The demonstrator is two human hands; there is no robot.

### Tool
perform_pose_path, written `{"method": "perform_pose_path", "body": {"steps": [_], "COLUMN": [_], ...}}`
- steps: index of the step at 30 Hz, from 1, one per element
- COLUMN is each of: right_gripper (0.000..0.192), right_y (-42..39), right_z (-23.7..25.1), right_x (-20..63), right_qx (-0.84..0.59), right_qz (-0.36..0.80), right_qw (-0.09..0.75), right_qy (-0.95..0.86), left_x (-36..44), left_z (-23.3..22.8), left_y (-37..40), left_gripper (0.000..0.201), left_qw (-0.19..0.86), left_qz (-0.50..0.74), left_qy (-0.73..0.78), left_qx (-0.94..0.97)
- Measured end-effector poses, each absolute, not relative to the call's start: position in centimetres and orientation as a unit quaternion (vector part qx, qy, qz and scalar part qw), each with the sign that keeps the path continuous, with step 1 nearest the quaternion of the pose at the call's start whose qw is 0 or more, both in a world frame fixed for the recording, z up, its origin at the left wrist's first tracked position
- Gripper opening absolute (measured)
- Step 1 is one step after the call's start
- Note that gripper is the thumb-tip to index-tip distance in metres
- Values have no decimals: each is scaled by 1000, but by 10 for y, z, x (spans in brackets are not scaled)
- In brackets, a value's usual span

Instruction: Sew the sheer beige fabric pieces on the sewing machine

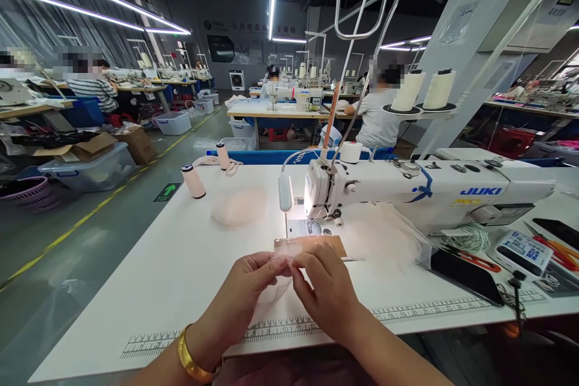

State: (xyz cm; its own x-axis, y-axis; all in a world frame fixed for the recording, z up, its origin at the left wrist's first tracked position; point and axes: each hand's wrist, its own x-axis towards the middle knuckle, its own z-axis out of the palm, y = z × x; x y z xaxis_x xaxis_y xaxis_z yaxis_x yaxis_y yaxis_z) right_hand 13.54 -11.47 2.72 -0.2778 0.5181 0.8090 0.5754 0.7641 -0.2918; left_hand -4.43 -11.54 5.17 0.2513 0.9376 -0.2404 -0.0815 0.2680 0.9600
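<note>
Both hands meet in front of the sewing machine (362, 187), fingertips pinched on a piece of thin sheer fabric (275, 291) that hangs below them. My left hand (246, 286) grips it between thumb and forefinger. Close beside it, my right hand (323, 280) is closed on the same fabric, its fingers curled. A tan strip (335, 245) lies on the machine bed just behind my fingers. The needle area (311, 226) is lit by a small lamp (285, 193). Part of the fabric is hidden by my hands.
Pale sheer pieces (239, 205) lie at the left, with more sheer fabric (389, 235) right of the needle. Thread cones (193, 182) stand at the far left edge. A black phone (465, 274), orange-handled snips (479, 262) and a white box (522, 253) lie at right. A printed ruler (280, 330) runs along the front.
</note>
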Motion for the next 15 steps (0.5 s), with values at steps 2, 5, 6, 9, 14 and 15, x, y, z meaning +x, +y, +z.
{"method": "perform_pose_path", "body": {"steps": [2,5,6,9,14,15], "right_gripper": [15,15,14,12,13,14], "right_y": [-117,-119,-119,-118,-113,-111], "right_z": [30,31,31,26,21,21], "right_x": [139,145,146,144,135,134], "right_qx": [-327,-322,-324,-334,-351,-353], "right_qz": [22,75,75,35,-25,-29], "right_qw": [515,518,509,477,478,478], "right_qy": [-792,-789,-794,-812,-805,-804], "left_x": [-45,-46,-46,-45,-42,-42], "left_z": [52,53,53,53,55,56], "left_y": [-114,-113,-113,-113,-116,-117], "left_gripper": [38,40,41,41,38,37], "left_qw": [647,652,652,644,627,623], "left_qz": [393,388,388,392,396,396], "left_qy": [468,475,476,471,470,473], "left_qx": [455,445,445,458,479,481]}}
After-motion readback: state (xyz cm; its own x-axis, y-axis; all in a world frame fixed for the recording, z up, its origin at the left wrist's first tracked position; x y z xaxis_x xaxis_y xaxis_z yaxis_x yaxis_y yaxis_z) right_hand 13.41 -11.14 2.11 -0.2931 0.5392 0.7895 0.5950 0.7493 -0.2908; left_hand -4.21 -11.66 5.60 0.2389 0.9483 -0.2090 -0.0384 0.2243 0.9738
